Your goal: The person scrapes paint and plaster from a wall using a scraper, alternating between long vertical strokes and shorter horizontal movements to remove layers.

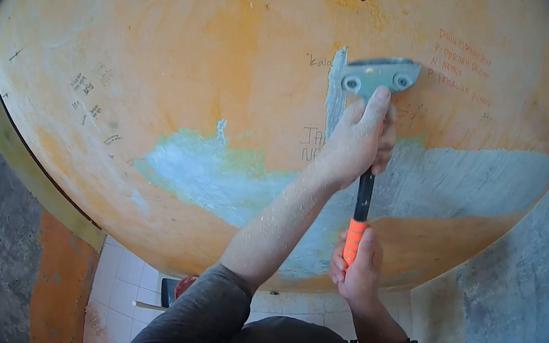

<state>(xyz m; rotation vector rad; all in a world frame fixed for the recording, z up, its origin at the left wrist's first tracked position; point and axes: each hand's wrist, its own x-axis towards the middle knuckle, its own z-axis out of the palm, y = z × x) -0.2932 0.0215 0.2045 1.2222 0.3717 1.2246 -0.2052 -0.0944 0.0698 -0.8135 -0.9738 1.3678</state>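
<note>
Mid-scrape at upper centre: the left hand (361, 138) clasps the scraper (380, 77) below its blade, and the right hand (360, 271) clenches its orange handle lower down. The next stroke probably needs firm, flat pressure against the wall (165, 51).

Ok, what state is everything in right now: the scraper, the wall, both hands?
scraper: blade against the wall, held by both hands.
wall: orange coat partly scraped off, grey-blue patches bare, handwriting on it.
left hand: shut on the handle just below the blade head, one finger stretched up onto the head.
right hand: shut round the orange grip.
</note>
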